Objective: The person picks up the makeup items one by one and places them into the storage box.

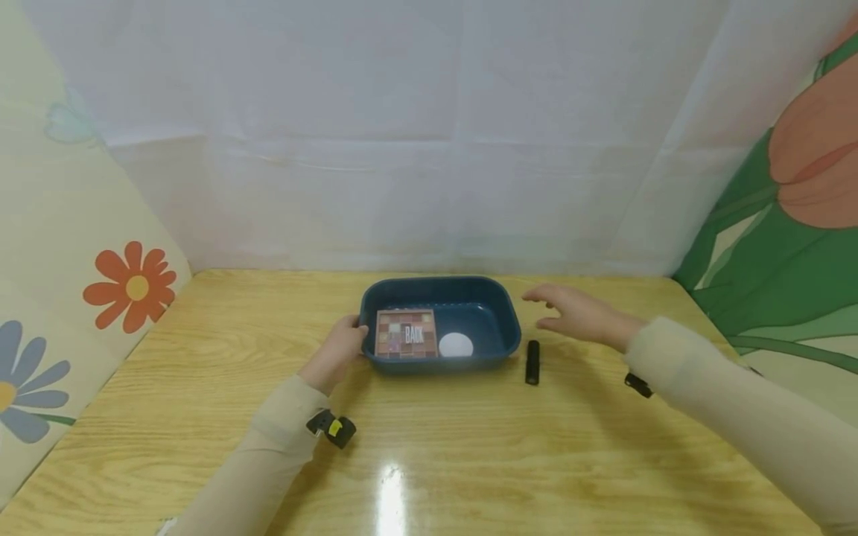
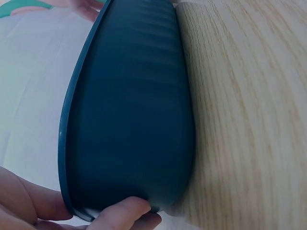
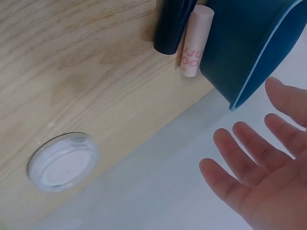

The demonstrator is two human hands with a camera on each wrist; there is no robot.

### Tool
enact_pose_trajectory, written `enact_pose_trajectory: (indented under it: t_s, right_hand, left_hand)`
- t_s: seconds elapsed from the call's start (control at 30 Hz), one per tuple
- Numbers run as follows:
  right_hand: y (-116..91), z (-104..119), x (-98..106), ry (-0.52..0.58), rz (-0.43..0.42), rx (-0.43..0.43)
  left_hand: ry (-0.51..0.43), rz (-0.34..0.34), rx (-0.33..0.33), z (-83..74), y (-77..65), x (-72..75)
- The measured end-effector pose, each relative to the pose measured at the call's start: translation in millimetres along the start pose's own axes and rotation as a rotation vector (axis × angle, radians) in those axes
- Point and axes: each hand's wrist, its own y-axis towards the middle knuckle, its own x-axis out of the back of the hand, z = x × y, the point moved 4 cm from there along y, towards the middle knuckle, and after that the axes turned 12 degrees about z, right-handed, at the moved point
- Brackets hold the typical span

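Note:
A dark blue rectangular basin [image 1: 479, 363] stands on the table. My left hand [image 1: 340, 348] grips its left end, with the thumb at the rim in the head view and fingers [image 2: 122, 211] against the outer wall in the left wrist view. Inside lie a square makeup palette [image 1: 407, 334] marked "BACK" and a round white object [image 1: 456, 345]. Just off the basin's right end, my right hand [image 1: 579, 313] hovers with fingers spread and nothing held. A black tube [image 1: 532, 362] and a pale pink lip balm tube [image 3: 196, 42] lie close by the basin.
A round clear-lidded case [image 3: 64, 163] sits near the table's edge in the right wrist view. White cloth [image 1: 402, 149] hangs behind the wooden table [image 1: 469, 461], and flower-patterned panels [image 1: 771, 246] flank both sides.

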Motion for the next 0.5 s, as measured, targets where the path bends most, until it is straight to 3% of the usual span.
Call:
enact_pose_trajectory:
  t_s: [0.2,0.5]
  right_hand:
    - [-4,-7,-3,-0.013,0.002,-0.059]
    - [-8,-21,-8,-0.008,-0.007,-0.104]
  left_hand:
    - [-0.008,0.003,0.029,-5.8,-4.7,-2.9]
    - [-0.004,0.009,0.045,-2.7,-0.6,-1.3]
